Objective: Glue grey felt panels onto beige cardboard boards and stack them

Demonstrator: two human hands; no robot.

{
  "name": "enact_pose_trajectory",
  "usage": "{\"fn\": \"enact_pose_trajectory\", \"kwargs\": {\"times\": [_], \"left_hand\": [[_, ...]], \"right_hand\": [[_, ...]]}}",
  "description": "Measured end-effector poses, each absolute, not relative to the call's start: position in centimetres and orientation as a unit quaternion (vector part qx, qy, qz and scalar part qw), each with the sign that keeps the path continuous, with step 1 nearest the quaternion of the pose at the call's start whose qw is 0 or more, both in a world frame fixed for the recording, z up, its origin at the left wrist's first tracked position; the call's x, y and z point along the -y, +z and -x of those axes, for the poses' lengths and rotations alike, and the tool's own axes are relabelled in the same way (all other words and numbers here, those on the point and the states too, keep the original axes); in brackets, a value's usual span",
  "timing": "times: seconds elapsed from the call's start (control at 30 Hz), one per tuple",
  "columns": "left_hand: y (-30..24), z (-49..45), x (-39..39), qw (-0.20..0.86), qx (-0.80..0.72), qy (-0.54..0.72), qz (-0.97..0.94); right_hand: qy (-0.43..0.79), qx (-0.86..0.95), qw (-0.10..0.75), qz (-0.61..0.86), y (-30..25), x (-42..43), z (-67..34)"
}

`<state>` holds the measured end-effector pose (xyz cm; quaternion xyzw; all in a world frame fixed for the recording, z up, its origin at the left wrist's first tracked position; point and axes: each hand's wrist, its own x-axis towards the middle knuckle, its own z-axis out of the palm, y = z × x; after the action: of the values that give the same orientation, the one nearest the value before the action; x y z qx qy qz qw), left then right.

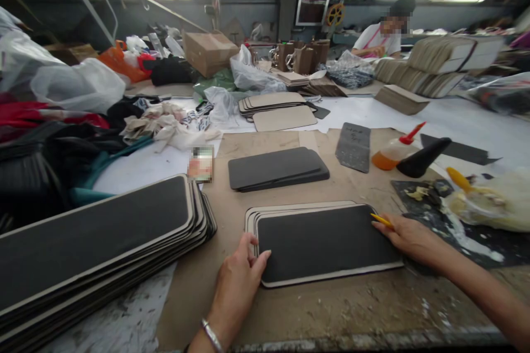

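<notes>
A black rectangular panel with rounded corners and a pale border tops a small stack in front of me. My left hand grips its left end, thumb on the upper face and fingers at the edge. At the right end, my right hand is closed around a thin yellow stick-like tool, whose tip points left over the panel's upper right corner. The rest of this tool is hidden in the hand. Pale edges of further panels show behind the top one.
Long black panels are stacked at the left. Dark grey pieces lie beyond my hands. To the right are a red-tipped bottle, a black nozzle-shaped object and a glue-smeared container. A person sits across the table.
</notes>
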<state>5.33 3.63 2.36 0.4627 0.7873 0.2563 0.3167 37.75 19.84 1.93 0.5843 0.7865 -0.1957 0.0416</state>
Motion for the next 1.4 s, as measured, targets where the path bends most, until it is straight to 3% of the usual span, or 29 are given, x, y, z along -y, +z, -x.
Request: {"fn": "enact_pose_trajectory", "kwargs": {"times": [0.4,0.53,0.67,0.73,1.13,1.4], "left_hand": [[-0.9,-3.7,-3.2,0.262,-0.774,0.257,-0.516],[-1.3,-3.5,-3.0,0.146,-0.741,0.272,-0.597],[-2.2,-2.6,-3.6,-0.061,-0.595,0.297,-0.744],[-2.6,-2.2,-4.0,-0.111,-0.537,0.282,-0.787],[-2.9,-1.5,-4.3,-0.211,-0.448,0.189,-0.848],[-1.8,-1.6,-4.3,-0.213,-0.451,0.151,-0.854]], "right_hand": [[-0.184,-0.771,0.097,-0.602,5.0,-19.1,-35.8],[-0.185,-0.768,0.102,-0.604,4.9,-19.1,-35.8],[-0.192,-0.763,0.106,-0.608,5.2,-19.1,-35.6],[-0.195,-0.761,0.108,-0.609,5.4,-19.0,-35.5],[-0.168,-0.753,0.108,-0.626,5.6,-18.8,-35.6],[-0.125,-0.726,0.071,-0.673,6.8,-15.7,-37.0]]}}
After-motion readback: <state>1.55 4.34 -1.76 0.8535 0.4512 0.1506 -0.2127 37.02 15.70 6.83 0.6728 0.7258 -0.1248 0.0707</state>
